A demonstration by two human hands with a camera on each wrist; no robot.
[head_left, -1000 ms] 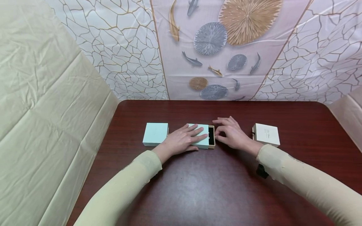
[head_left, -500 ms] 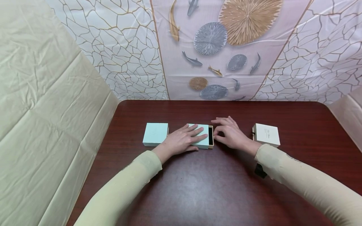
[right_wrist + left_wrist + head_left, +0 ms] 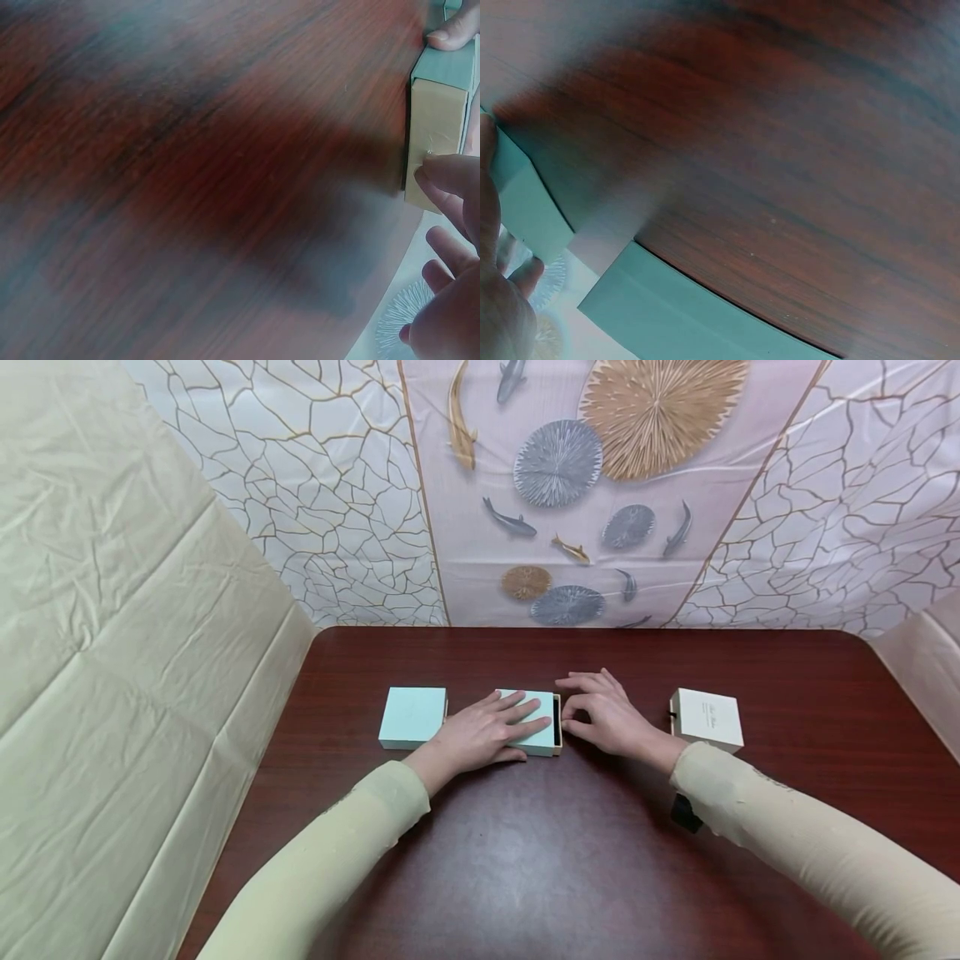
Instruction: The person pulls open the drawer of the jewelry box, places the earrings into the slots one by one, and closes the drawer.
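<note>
A mint-green drawer box (image 3: 542, 741) lies flat on the table. My left hand (image 3: 487, 731) rests on its top with the fingers spread. From the box's right end sticks a cream inner drawer (image 3: 439, 112), showing a narrow dark strip of its inside in the head view. My right hand (image 3: 603, 718) touches the drawer's end face with the thumb and index finger close together, the other fingers raised and loosely bent. Left of that hand pair sits a second mint-green box (image 3: 412, 717), closed, near the left wrist.
A white box (image 3: 708, 717) with small print and a dark tab on its left side stands right of my right hand. The dark red-brown table (image 3: 480, 860) meets a patterned cloth (image 3: 566, 527) at its back edge. A pale cloth (image 3: 150, 610) hangs at the left.
The inner drawer has slid left into the mint-green box, so less of its dark inside shows. My right hand has moved left with it; my left hand has stayed in place.
</note>
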